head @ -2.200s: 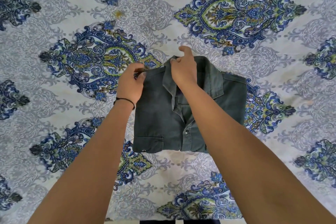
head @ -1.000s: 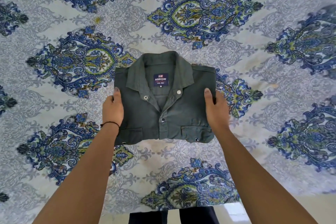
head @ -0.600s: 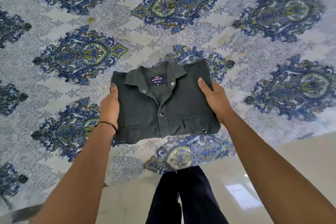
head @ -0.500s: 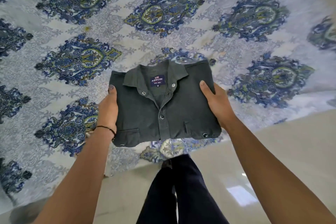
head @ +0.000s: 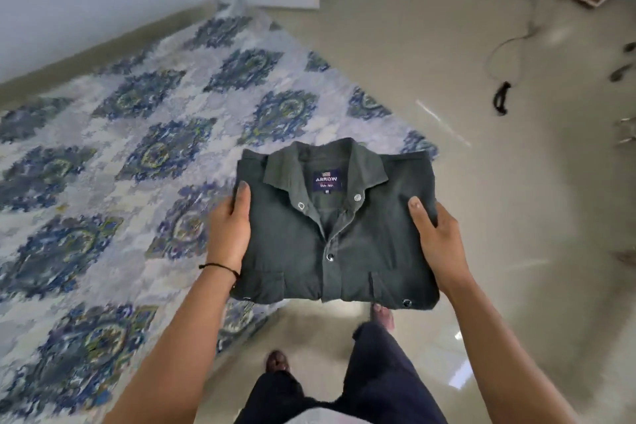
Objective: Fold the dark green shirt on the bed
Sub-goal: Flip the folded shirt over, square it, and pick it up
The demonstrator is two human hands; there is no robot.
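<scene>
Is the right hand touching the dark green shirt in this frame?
Touching. Head view: the right hand grips the dark green shirt at its edge, thumb on top of the fabric.

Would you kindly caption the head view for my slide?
Left hand and right hand hold the folded shirt by the patterned bed.

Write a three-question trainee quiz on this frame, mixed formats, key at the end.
1. True or false: the folded dark green shirt lies flat on the bed.
2. Which grips the shirt? A: left hand only. B: right hand only. C: both.
3. What word is printed on the label inside the collar?

Key
1. False. It is held up in the air, partly past the bed's edge and over the floor.
2. C. Each hand holds one side, thumb on top.
3. ARROW.
</scene>
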